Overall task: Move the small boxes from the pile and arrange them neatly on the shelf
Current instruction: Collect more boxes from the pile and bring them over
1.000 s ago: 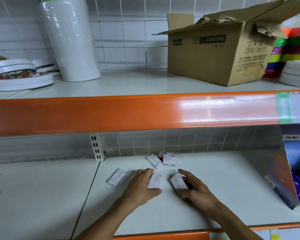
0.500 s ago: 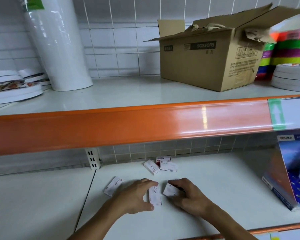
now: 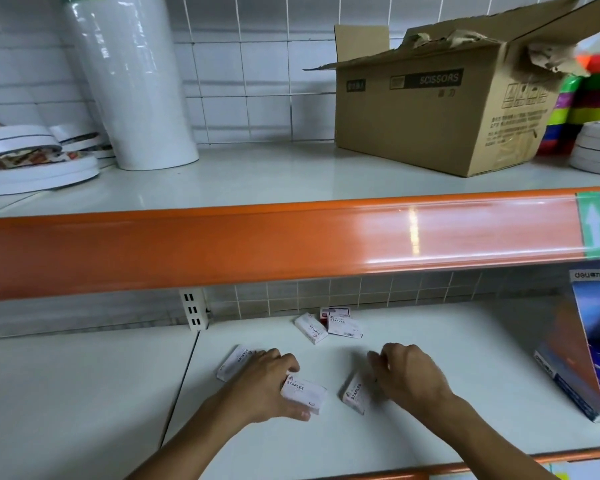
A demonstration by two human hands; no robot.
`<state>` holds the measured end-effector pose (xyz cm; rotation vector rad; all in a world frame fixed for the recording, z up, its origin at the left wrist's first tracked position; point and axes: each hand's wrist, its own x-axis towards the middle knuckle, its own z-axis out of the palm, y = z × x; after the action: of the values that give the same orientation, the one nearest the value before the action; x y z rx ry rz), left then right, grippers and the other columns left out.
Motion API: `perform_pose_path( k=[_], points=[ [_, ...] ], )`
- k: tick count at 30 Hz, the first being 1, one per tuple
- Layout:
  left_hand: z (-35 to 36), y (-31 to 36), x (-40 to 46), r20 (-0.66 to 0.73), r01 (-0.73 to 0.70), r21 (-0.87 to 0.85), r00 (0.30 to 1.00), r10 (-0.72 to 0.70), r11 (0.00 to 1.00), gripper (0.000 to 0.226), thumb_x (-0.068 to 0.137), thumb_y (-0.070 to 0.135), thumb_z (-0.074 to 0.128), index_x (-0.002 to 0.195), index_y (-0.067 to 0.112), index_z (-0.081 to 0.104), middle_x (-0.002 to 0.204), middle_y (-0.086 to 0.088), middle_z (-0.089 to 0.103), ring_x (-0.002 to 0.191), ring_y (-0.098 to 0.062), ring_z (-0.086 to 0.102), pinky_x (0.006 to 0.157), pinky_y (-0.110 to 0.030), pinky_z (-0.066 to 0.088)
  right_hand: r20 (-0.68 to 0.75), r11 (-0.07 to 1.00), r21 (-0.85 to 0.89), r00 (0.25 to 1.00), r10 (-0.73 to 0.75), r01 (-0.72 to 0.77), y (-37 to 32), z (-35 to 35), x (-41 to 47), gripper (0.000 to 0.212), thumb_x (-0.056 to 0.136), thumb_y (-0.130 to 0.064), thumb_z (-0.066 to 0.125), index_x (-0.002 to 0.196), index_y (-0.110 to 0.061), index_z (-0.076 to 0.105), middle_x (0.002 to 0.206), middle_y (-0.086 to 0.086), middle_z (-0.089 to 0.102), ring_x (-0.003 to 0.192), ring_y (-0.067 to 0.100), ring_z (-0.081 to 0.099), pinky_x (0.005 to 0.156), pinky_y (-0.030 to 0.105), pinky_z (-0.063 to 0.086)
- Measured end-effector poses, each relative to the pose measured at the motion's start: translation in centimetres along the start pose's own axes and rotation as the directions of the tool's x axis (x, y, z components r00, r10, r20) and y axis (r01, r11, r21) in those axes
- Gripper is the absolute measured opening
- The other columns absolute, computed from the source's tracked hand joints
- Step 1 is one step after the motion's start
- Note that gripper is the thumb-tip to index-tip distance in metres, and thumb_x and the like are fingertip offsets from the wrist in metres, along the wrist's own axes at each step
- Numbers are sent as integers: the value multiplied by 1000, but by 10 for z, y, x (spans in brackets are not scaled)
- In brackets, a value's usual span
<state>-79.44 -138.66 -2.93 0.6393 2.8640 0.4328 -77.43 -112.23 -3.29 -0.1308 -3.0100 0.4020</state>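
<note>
Open brown cardboard box marked SCISSORS sitting on upper shelf; tall white glossy roll standing well left of it, flat white tape rolls lying further left, bright coloured tape stack sitting just right.

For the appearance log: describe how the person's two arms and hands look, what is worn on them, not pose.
Both forearms are bare as far as the view shows, with no sleeve in sight. The left hand and right hand wear no gloves. No watch, bracelet or ring is visible on the wrists or fingers. The right hand is slightly motion-blurred, so fine detail there cannot be confirmed.
</note>
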Motion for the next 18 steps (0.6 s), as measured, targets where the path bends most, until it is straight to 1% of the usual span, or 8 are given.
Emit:
perform_pose_path(
  k=[1,2,3,5,7,12,15,18],
  points=[
    [-1,-2,1,4,-7,-17,1000,7,1000,70,69,64,76,128,36,51,119,14,49,117,-6,43,94,-25,37,1,998,-11,998,-68,68,6,-5,2,25,96,-36,45,103,-20,62,102,6,70,91,27,67,69,31,52],
    [-2,-5,1,13,-20,-38,1000,21,999,66,72,61,76,129,38,52,121,16,49,118,-5,42,98,-25,37,35,986,28,986,-166,165,10,-11,3,31,93,-26,49,122,-24,60,117,3,67,103,24,65,79,33,54],
    [-2,-8,2,24,-39,-60,999,41,997,63,75,56,76,130,39,53,123,18,48,120,-3,41,102,-26,36,111,954,87,949,-295,287,14,-17,4,49,88,-19,52,136,-27,53,131,-2,61,116,19,60,92,29,51],
    [-2,-12,4,42,-79,-90,996,83,993,54,78,48,76,128,40,56,122,22,50,118,-1,43,104,-26,35,255,871,178,834,-490,458,18,-24,3,70,81,-15,54,147,-36,40,147,-14,45,133,9,44,107,20,37],
    [-2,-13,4,35,-94,-111,995,98,989,43,79,42,76,120,40,61,114,21,54,109,1,48,98,-24,39,298,843,189,789,-538,503,18,-21,3,71,83,-19,58,146,-45,38,147,-21,42,131,4,41,107,18,34],
    [0,-16,-6,-40,-46,-172,998,40,984,33,75,43,79,105,36,65,99,18,54,94,1,50,79,-14,37,261,840,95,801,-539,534,22,-8,5,45,82,-43,66,127,-40,58,114,-6,56,104,15,51,91,23,39],
    [-2,-20,-18,-95,-20,-207,995,0,978,33,74,46,79,101,35,65,98,17,54,93,-1,49,80,-17,41,241,839,180,804,-544,514,20,-6,5,40,80,-58,65,110,-32,64,99,-7,56,91,10,51,76,15,39],
    [-12,-25,-35,-141,-6,-247,990,-30,969,33,73,43,81,101,31,67,97,13,55,88,-3,54,77,-19,45,171,832,300,832,-528,466,7,-7,5,41,74,-64,68,99,-32,66,93,-7,58,86,10,56,72,21,47]
  ],
)
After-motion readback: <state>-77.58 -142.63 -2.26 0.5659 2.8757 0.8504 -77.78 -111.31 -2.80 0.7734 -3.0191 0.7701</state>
